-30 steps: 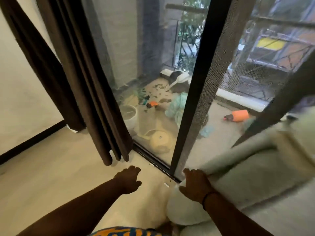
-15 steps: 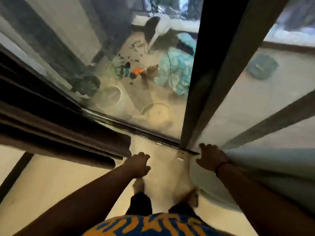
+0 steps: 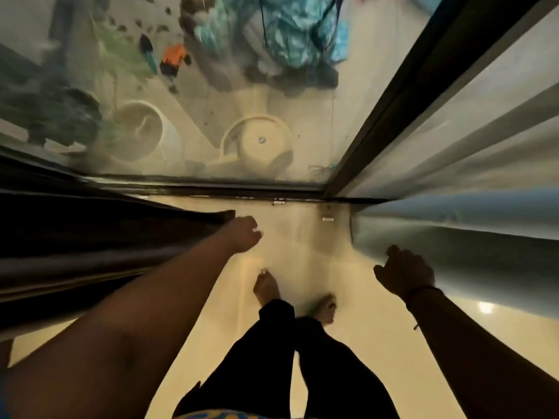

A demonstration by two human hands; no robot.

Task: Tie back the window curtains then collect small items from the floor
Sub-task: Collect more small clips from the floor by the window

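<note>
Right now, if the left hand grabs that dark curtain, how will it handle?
Probably floppy: the dark curtain hangs in long soft folds beside the left hand. Likely fairly heavy for cloth, since it looks thick and opaque. It should bunch rather than slip, though blur hides the weave.

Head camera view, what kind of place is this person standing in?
Probably a room in a home, at a glass sliding door to a balcony. A dark curtain hangs left, a pale curtain right, and plant pots sit outside the glass.
</note>
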